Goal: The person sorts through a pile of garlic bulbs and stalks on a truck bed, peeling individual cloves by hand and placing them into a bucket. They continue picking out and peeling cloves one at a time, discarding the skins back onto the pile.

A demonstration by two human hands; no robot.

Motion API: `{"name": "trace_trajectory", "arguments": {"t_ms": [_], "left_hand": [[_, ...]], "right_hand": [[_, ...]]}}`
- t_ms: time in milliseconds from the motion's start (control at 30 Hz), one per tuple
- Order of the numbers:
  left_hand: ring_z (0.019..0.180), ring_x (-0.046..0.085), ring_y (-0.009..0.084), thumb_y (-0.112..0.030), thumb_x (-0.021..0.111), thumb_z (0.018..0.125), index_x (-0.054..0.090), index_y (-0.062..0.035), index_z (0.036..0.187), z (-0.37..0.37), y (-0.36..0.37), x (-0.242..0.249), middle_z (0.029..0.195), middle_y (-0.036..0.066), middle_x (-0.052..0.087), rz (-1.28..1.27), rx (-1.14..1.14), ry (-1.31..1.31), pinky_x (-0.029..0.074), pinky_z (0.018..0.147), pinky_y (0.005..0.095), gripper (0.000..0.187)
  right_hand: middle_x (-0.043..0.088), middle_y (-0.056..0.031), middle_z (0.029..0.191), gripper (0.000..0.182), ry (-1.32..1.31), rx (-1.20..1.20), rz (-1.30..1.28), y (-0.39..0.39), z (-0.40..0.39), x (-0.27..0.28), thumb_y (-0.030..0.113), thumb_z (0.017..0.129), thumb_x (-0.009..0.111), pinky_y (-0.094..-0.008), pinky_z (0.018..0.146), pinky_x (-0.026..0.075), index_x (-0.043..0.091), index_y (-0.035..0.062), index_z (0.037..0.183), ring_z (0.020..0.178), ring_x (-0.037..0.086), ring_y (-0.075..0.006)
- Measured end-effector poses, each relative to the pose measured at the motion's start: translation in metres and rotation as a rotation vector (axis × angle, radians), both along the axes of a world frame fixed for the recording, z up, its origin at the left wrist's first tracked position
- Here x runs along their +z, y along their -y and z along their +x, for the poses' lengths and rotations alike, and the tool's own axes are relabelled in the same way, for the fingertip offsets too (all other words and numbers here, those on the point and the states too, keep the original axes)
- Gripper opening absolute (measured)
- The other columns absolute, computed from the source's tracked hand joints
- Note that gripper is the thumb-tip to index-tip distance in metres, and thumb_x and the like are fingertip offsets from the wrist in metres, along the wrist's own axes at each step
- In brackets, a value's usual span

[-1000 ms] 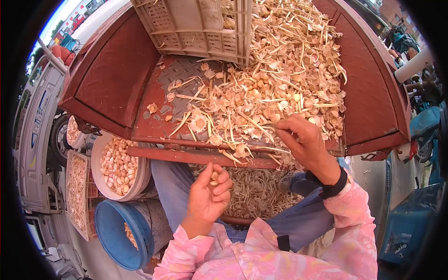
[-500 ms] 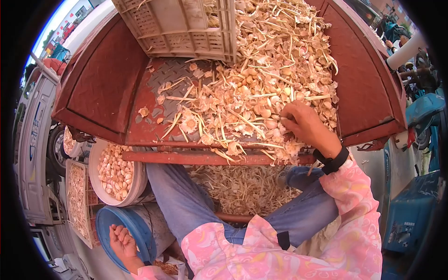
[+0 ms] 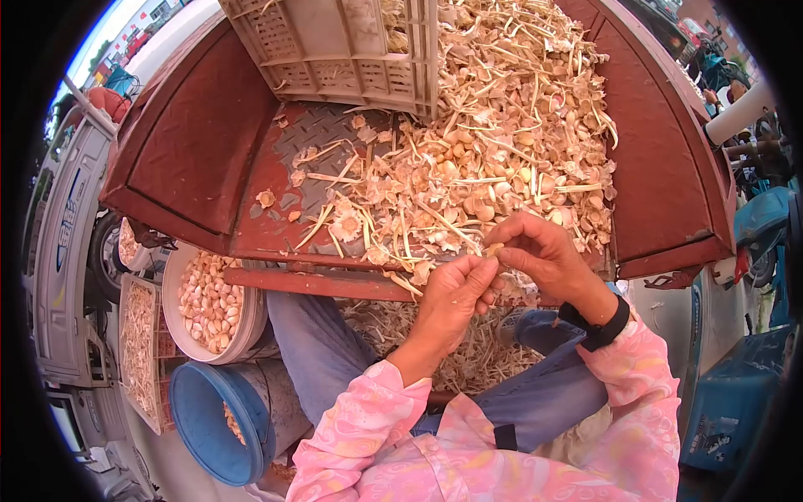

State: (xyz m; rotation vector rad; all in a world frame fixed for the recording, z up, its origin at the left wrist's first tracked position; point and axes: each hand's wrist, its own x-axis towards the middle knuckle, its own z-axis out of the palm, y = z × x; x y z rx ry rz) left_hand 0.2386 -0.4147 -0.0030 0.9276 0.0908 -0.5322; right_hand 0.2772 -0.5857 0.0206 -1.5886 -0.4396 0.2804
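Note:
Both hands meet over the front edge of the red cart bed. My right hand (image 3: pixel 552 258) pinches a small pale garlic clove (image 3: pixel 495 249) between thumb and fingertips. My left hand (image 3: pixel 456 303) is closed, its thumb and forefinger pressed together at the lower end of the same clove. Fingers partly hide the clove. Just beyond them spreads a heap of loose garlic cloves, dry skins and cut stems (image 3: pixel 502 159), lying on the red metal cart bed (image 3: pixel 268 219).
A plastic crate (image 3: pixel 343 71) is tipped on the bed at the back. To the left are a white bucket of cloves (image 3: pixel 171 297), a blue bucket (image 3: pixel 191 418) with some cloves inside, and a crate of garlic scraps (image 3: pixel 138 351). Skins and stems (image 3: pixel 477 360) cover the ground under the cart.
My left hand has risen from above the blue bucket to meet the right. My right hand has drawn back from the heap towards me, a clove at its fingertips.

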Motion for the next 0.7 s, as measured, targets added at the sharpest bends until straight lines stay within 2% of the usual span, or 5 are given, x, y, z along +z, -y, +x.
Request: {"name": "trace_trajectory", "arguments": {"t_ms": [167,400,500,567,700], "left_hand": [[0.059,0.047,0.0036,-0.023,0.054,0.093,0.06,-0.0045,0.088,-0.003,-0.004,0.003,0.073,-0.001,0.058,0.192,0.037,0.141,0.036,0.052,0.017,0.019],[0.049,0.041,0.0049,-0.03,0.049,0.095,0.06,-0.0037,0.085,-0.01,-0.016,0.008,0.062,-0.002,0.051,0.679,-0.071,0.524,0.03,0.045,0.0169,0.03],[0.049,0.041,0.0063,-0.045,0.045,0.095,0.06,-0.0019,0.084,-0.016,-0.031,-0.005,0.063,0.001,0.052,0.261,-0.31,-0.006,0.031,0.043,0.0197,0.047],[0.049,0.041,0.006,-0.051,0.038,0.095,0.059,-0.0009,0.088,-0.024,-0.019,-0.008,0.067,0.003,0.052,-0.017,-0.254,-0.313,0.029,0.038,0.0168,0.055],[0.052,0.044,0.0059,-0.041,0.042,0.096,0.059,-0.0012,0.091,-0.027,-0.011,-0.01,0.071,0.004,0.054,-0.208,-0.195,-0.451,0.03,0.037,0.0141,0.043]], "right_hand": [[0.057,-0.0014,0.089,0.011,0.051,0.039,0.083,-0.002,-0.003,-0.006,0.006,0.087,0.061,-0.021,0.071,0.047,0.056,0.0012,0.095,0.08,0.056,-0.0064],[0.059,-0.0003,0.085,0.013,-0.345,-0.023,0.203,0.007,-0.009,0.005,0.011,0.086,0.064,-0.0235,0.068,0.049,0.056,0.0036,0.093,0.076,0.058,-0.0071],[0.059,0.0002,0.082,0.012,0.029,0.094,-0.055,0.012,-0.016,0.011,0.013,0.085,0.065,-0.0233,0.065,0.048,0.058,0.0034,0.088,0.073,0.057,-0.0062],[0.057,-0.0063,0.074,0.014,0.39,0.267,-0.254,0.0,-0.017,0.017,0.015,0.082,0.067,-0.0297,0.06,0.046,0.06,0.0032,0.084,0.068,0.059,-0.0193],[0.058,-0.0098,0.075,0.01,0.541,-0.259,-0.729,0.013,0.012,0.001,0.016,0.082,0.063,-0.0375,0.06,0.046,0.062,0.0071,0.085,0.072,0.06,-0.0296]]}}
